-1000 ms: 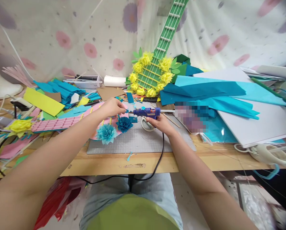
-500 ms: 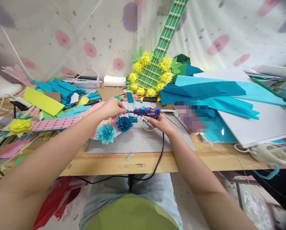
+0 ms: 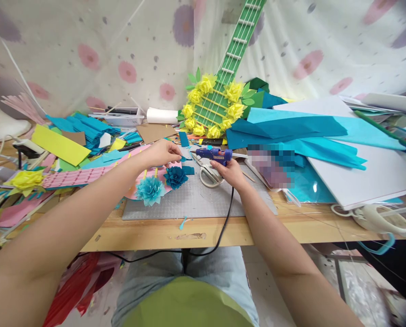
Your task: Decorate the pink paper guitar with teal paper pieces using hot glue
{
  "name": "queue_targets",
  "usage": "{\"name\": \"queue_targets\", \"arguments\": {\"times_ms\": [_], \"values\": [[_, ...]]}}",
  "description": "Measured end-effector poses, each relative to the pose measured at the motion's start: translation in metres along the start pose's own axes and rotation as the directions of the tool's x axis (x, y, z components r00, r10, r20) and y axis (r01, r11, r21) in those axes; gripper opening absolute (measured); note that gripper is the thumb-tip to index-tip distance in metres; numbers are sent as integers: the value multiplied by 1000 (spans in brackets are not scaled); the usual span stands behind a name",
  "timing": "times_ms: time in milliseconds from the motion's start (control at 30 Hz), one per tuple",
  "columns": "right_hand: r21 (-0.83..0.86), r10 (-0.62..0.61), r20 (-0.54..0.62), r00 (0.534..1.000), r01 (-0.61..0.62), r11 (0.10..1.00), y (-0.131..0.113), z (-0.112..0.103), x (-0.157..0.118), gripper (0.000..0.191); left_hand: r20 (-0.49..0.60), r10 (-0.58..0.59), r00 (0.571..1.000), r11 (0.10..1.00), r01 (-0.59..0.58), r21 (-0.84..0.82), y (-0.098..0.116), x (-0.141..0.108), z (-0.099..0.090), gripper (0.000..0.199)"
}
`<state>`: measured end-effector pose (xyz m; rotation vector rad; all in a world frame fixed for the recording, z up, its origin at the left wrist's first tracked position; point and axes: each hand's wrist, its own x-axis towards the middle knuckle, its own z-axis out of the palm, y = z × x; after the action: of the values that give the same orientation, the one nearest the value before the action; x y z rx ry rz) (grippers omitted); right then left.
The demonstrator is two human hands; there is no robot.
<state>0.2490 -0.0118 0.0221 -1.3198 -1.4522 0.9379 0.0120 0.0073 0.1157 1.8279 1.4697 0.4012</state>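
Observation:
My right hand [image 3: 230, 171] grips a blue hot glue gun [image 3: 211, 155], its nozzle pointing left and a white glue stick at its rear. My left hand [image 3: 167, 154] is pinched around a small dark blue paper piece [image 3: 185, 158], mostly hidden by the fingers. Below that hand lies a pink paper guitar [image 3: 133, 193] bearing a light blue paper flower [image 3: 150, 190] and a dark blue paper flower [image 3: 176, 177]. White-handled scissors [image 3: 210, 176] rest on the grey cutting mat [image 3: 203, 204], under the glue gun.
A green paper guitar [image 3: 235, 59] ringed with yellow flowers leans on the curtain. Blue crepe paper [image 3: 291, 129] and white boards [image 3: 376, 181] pile up at right. Paper scraps crowd the left. The gun's black cord [image 3: 228, 222] hangs over the table edge [image 3: 189, 243].
The glue gun has moved slightly right, so its nozzle is now apart from the paper piece in my left hand. My left hand stays in nearly the same place.

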Motion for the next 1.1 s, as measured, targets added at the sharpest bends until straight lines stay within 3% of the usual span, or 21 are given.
{"name": "queue_targets", "arguments": {"times_ms": [133,200,400,600,667,733,800,867,967,1100], "values": [[-148,66,-230,971,-102,984,14,-13,14,52,-23,12,1000,1000,-13,-24,2,1,-1,19],[-264,65,-273,960,-140,954,20,-17,21,53,-30,18,999,1000,-19,-21,3,3,-1,18],[-495,92,-193,977,-178,850,26,-13,31,47,-61,76,995,997,-75,15,-3,12,1,16],[-684,-144,-194,970,-28,729,14,-32,14,46,-53,116,992,990,-111,87,-6,11,2,22],[-721,-90,-171,981,-62,690,4,-40,5,41,-55,137,989,974,-124,187,-4,8,-1,34],[-698,57,-64,996,-85,711,-9,-41,-2,36,-41,178,983,945,-159,285,-1,4,-3,49],[-584,112,90,990,-39,811,-23,-33,-5,31,0,215,977,908,-200,368,3,2,-4,62],[-337,0,193,981,67,939,-35,-17,-3,24,58,225,973,869,-228,440,8,2,-4,69],[-26,-137,226,964,147,989,-50,11,7,22,129,219,967,821,-254,511,17,3,-2,74],[4,-130,276,952,134,991,-63,31,18,23,149,223,963,774,-268,574,30,3,0,75]]}}
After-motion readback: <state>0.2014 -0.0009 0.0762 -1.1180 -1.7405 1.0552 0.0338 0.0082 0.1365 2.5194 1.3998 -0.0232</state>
